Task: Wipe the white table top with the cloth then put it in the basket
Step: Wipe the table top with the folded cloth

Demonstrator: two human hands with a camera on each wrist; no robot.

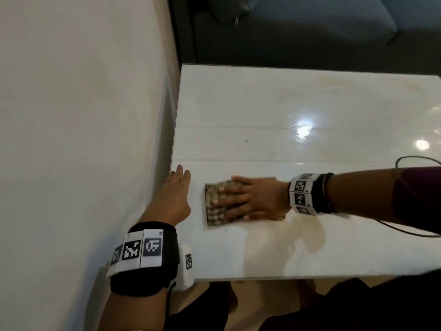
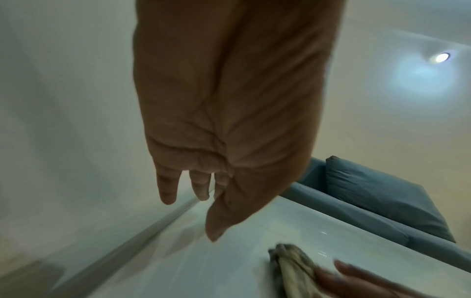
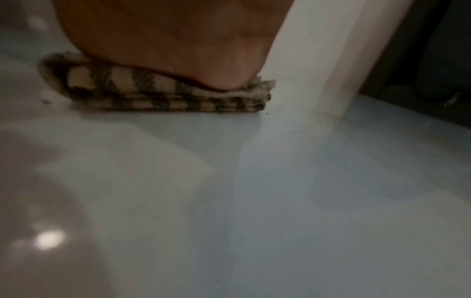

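Note:
A folded checked cloth point(image 1: 213, 206) in brown and beige lies on the glossy white table top point(image 1: 298, 111), near its left front part. My right hand point(image 1: 241, 199) lies flat on the cloth with straight, spread fingers and presses it down; the right wrist view shows the palm point(image 3: 178, 50) on the folded cloth point(image 3: 165, 98). My left hand point(image 1: 175, 187) hovers at the table's left edge, fingers straight and relaxed, holding nothing. The left wrist view shows those fingers point(image 2: 168, 185) above the table edge and the cloth point(image 2: 290, 266) at the bottom. No basket is in view.
A white wall point(image 1: 83, 115) runs close along the table's left side. A blue-grey sofa point(image 1: 298, 22) stands behind the table's far edge. A thin black cable point(image 1: 405, 161) loops over the table at the right. Ceiling lights reflect on the top.

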